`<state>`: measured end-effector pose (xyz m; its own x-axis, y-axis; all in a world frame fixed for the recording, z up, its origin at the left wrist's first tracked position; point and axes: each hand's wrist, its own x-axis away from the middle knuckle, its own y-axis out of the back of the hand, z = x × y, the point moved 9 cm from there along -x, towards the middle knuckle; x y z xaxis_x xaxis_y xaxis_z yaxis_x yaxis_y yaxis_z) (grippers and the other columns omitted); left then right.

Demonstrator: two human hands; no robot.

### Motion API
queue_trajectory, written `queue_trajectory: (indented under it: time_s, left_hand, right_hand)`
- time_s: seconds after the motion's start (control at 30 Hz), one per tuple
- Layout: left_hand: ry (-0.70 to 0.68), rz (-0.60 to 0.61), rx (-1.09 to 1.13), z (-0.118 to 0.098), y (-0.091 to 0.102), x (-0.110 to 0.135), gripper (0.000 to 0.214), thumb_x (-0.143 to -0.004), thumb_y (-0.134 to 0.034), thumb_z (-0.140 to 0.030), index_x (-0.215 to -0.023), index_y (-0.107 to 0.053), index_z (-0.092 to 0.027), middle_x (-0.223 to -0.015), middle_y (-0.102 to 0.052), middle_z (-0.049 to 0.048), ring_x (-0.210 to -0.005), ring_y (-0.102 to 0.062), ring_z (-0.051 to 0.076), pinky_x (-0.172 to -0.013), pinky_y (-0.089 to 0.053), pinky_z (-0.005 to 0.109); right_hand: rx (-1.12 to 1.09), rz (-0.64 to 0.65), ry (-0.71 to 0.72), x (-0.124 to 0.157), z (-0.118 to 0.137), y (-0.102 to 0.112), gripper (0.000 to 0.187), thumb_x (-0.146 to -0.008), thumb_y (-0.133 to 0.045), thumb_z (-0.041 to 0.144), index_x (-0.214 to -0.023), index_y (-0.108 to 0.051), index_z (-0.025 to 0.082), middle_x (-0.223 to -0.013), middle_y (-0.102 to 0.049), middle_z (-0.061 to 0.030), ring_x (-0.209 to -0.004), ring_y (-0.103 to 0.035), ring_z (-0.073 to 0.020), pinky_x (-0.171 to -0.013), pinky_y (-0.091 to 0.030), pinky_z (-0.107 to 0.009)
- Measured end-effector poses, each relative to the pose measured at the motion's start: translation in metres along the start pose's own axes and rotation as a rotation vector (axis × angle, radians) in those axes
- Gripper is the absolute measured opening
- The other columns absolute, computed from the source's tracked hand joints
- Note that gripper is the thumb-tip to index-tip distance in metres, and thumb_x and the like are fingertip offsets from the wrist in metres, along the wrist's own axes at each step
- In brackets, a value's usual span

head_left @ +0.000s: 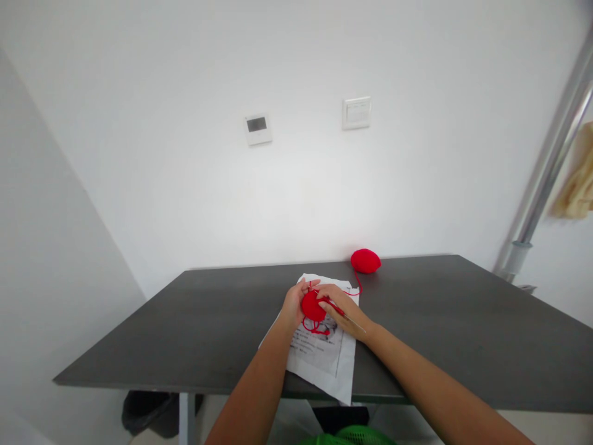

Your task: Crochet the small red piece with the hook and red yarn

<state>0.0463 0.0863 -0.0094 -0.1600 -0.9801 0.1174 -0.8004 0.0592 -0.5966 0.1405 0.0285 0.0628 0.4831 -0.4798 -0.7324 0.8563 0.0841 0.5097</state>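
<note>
A round piece of red crochet work (pixel 314 306) is held over a printed paper sheet (pixel 319 364). My left hand (pixel 293 301) grips its left edge, with red yarn looped round a finger. In my right hand (pixel 345 306) is a crochet hook (pixel 339 311) with a red handle, its thin metal end pointing back toward my wrist. The hook's working tip meets the upper edge of the red piece, too small to make out clearly. A loose red tail of yarn curls below the piece. From my hands a strand runs to a red ball of yarn (pixel 365 261) at the back.
The dark table (pixel 208 327) reaches to the white wall, where a thermostat (pixel 258 130) and a light switch (pixel 356 113) are mounted. Under the table's left side stands a black bin (pixel 151 411). A metal pole (pixel 551 179) rises at the right. Something green (pixel 356 434) shows below the front edge.
</note>
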Motion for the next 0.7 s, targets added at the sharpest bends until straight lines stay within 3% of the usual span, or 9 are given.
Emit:
queue_trajectory:
  time_s: [0.2, 0.37, 0.53, 0.7]
  left_hand:
    - [0.029, 0.003, -0.091, 0.006, 0.002, -0.002, 0.039, -0.081, -0.046, -0.042, -0.084, -0.066, -0.008, -0.078, -0.068, 0.0118, -0.071, -0.062, 0.019, -0.071, -0.046, 0.029]
    - [-0.048, 0.041, -0.183, 0.002, 0.0, -0.004, 0.043, -0.072, -0.058, -0.049, -0.085, -0.066, -0.008, -0.078, -0.068, 0.0116, -0.073, -0.062, 0.02, -0.073, -0.044, 0.031]
    - [-0.125, 0.123, -0.239, -0.005, -0.01, 0.001, 0.04, -0.058, -0.072, -0.026, -0.095, -0.065, -0.011, -0.088, -0.067, 0.0098, -0.085, -0.06, 0.021, -0.08, -0.041, 0.031]
    - [-0.113, 0.193, -0.244, -0.004, -0.012, 0.002, 0.051, -0.052, -0.067, -0.009, -0.103, -0.063, -0.012, -0.091, -0.067, 0.0085, -0.085, -0.06, 0.02, -0.081, -0.039, 0.03]
  right_hand:
    - [0.004, 0.004, -0.063, 0.002, -0.009, 0.002, 0.017, -0.088, -0.044, 0.026, -0.101, -0.054, 0.021, -0.098, -0.06, -0.0074, -0.094, -0.056, -0.0191, -0.084, -0.045, -0.035]
    - [0.007, -0.022, -0.063, 0.002, -0.013, 0.003, 0.014, -0.087, -0.046, 0.024, -0.095, -0.057, 0.022, -0.095, -0.062, -0.0065, -0.092, -0.057, -0.0189, -0.084, -0.046, -0.035]
    - [0.024, -0.095, -0.078, 0.001, -0.017, 0.01, 0.015, -0.086, -0.048, 0.026, -0.091, -0.061, 0.022, -0.092, -0.064, -0.0066, -0.089, -0.058, -0.0195, -0.082, -0.047, -0.037]
    - [0.004, -0.171, -0.081, 0.002, -0.021, 0.016, 0.014, -0.085, -0.051, 0.026, -0.088, -0.064, 0.022, -0.089, -0.066, -0.0061, -0.088, -0.059, -0.0191, -0.082, -0.047, -0.036]
